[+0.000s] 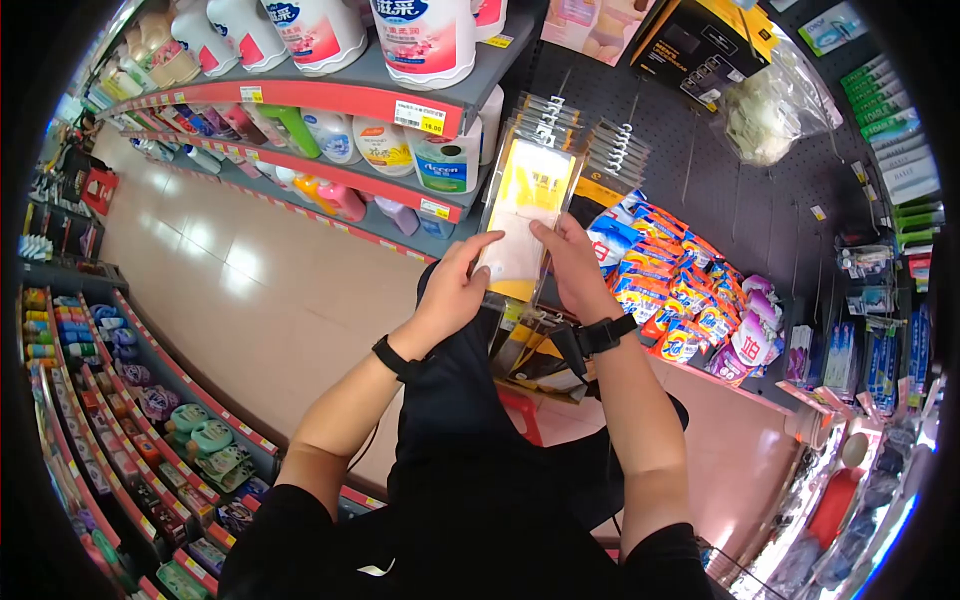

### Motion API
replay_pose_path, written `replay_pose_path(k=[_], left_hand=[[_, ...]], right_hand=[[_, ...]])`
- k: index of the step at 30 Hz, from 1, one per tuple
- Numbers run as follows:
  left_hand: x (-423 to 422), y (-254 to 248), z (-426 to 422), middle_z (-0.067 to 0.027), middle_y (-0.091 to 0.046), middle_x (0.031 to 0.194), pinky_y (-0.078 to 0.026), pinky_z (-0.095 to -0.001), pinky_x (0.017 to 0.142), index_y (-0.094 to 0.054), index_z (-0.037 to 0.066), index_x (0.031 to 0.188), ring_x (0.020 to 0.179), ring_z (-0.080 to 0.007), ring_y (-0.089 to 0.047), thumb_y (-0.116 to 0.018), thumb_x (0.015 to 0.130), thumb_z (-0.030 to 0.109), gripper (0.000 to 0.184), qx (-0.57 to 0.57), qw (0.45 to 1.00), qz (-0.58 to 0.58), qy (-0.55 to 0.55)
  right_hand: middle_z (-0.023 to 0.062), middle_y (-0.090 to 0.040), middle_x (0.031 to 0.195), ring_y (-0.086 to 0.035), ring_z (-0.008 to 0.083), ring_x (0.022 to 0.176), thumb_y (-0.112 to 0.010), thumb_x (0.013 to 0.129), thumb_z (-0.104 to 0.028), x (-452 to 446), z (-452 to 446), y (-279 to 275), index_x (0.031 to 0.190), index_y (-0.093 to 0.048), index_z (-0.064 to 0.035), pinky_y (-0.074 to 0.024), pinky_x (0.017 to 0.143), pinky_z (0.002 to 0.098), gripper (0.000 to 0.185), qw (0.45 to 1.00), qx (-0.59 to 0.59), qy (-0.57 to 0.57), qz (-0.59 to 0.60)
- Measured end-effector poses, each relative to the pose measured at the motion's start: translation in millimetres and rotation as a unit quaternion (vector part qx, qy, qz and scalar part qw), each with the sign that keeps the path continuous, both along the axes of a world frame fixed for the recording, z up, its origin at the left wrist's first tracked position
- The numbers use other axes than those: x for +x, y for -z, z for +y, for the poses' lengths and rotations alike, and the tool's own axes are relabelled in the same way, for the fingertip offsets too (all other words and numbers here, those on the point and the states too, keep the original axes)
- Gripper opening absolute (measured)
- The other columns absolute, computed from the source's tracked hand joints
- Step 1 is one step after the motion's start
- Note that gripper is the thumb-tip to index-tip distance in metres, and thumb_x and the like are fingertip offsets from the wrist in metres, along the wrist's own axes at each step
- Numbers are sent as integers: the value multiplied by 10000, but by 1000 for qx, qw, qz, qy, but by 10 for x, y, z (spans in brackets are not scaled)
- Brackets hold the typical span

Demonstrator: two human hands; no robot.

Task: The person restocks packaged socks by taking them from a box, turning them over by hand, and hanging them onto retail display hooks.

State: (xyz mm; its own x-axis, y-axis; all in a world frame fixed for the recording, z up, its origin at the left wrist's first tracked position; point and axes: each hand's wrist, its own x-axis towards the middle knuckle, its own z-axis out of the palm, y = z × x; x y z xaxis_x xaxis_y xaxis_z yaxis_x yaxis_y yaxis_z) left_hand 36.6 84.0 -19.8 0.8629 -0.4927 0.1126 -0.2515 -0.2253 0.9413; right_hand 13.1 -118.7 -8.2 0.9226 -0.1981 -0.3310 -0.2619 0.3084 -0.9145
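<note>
Both my hands grip a flat packet (527, 195) in a clear plastic sleeve, with a yellow and pale front. My left hand (458, 285) holds its lower left side, the thumb and fingers closed on the edge. At the right edge is my right hand (572, 262), its thumb on the front and its other fingers mostly hidden behind. Just beyond the packet's top, similar packets hang on a metal hook (556, 106). Whether the held packet touches that hook I cannot tell. More hanging packets (612, 160) are to the right.
Shelves with a red edge (330, 98) carry large bottles (425, 42) at upper left. Orange detergent bags (665, 275) are piled right of my hands. A black pegboard (735, 180) stands ahead. Below my hands are more packets (545, 365). Another stocked shelf (150, 430) lines the lower left.
</note>
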Motion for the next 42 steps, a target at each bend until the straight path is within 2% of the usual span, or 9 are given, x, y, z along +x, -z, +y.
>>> replay_pose_path(k=[2,11,15,19,21,23,30,35,42], left_hand=[[42,-28,-12,-130,-572,1008,-459,-334,762,-564,139,1382,841,-261,-552,-572,886,-50,531,1,1000,3,-2],[268,275,-126,-140,-586,1039,-474,-337,783,-573,145,1380,863,-268,-570,-578,878,-24,530,8,999,46,-1],[394,295,-176,-153,-603,1079,-481,-340,790,-571,153,1384,871,-276,-581,-608,872,24,528,43,996,81,9],[487,434,-239,-164,-601,1144,-483,-343,784,-562,137,1391,880,-275,-591,-624,869,46,533,52,994,97,4],[492,538,-266,-167,-586,1190,-489,-345,787,-564,105,1367,891,-273,-601,-640,862,38,516,9,996,-84,-20],[427,473,-222,-168,-580,1205,-492,-341,792,-570,86,1341,913,-272,-602,-645,859,27,491,17,998,-59,-29],[-237,110,86,-104,-570,1072,-506,-291,778,-611,34,1185,957,-202,-626,-624,903,-3,285,-43,994,103,-21],[-588,68,357,-96,-578,1078,-522,-292,778,-631,26,1151,943,-190,-650,-620,922,-6,232,-11,985,173,21],[-761,70,509,-109,-606,1077,-542,-311,766,-630,16,1133,898,-202,-664,-614,933,-12,202,-4,975,211,68]], right_hand=[[-1,-650,962,-559,73,809,-630,984,-160,71,40,5,1163,-625,-42,-434,675,256,214,999,28,33,-26],[6,-657,949,-527,77,723,-624,985,-166,309,-86,340,1165,-633,-38,-403,621,256,221,999,3,36,15],[26,-671,972,-573,100,753,-613,997,-193,451,-188,451,1164,-630,-22,-438,637,263,240,998,17,34,44],[26,-679,1146,-647,148,997,-595,1022,-263,603,-222,542,1249,-603,-85,-514,862,345,289,997,33,21,73],[23,-673,1152,-640,156,1012,-596,1020,-270,695,-224,591,1248,-603,-92,-507,881,364,290,996,44,29,78],[40,-664,1162,-627,171,1026,-584,1024,-246,810,-241,658,1226,-605,-97,-493,905,377,251,993,77,42,79],[45,-667,896,-644,176,789,-592,994,-190,1433,-661,1374,1005,-624,-74,-517,750,333,122,992,-20,67,106],[55,-634,881,-592,183,732,-579,909,-239,1626,-470,1001,1021,-634,-55,-480,647,333,223,974,15,204,97],[71,-595,936,-517,212,832,-609,888,-300,1627,-364,798,1089,-621,-50,-423,809,348,320,974,5,196,112]])
